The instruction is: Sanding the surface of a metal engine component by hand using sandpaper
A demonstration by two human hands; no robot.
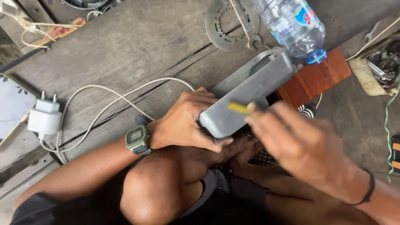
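My left hand [189,123] grips the near end of a grey metal casing [250,89], a long box-like part that lies tilted across my knee. A green digital watch [137,139] sits on that wrist. My right hand [300,146], blurred by motion, hovers over the casing's near end and pinches a small yellow object [238,108] against the metal; its kind is too blurred to tell. A black band circles the right wrist. My bare knee [154,187] fills the lower middle.
A clear plastic water bottle [293,27] lies on a reddish wooden block [316,77]. Behind it rests a round toothed metal plate [231,25] with a wrench. A white charger [43,118] with its cable lies at left on the plank floor [137,41]. Metal parts [383,66] sit at right.
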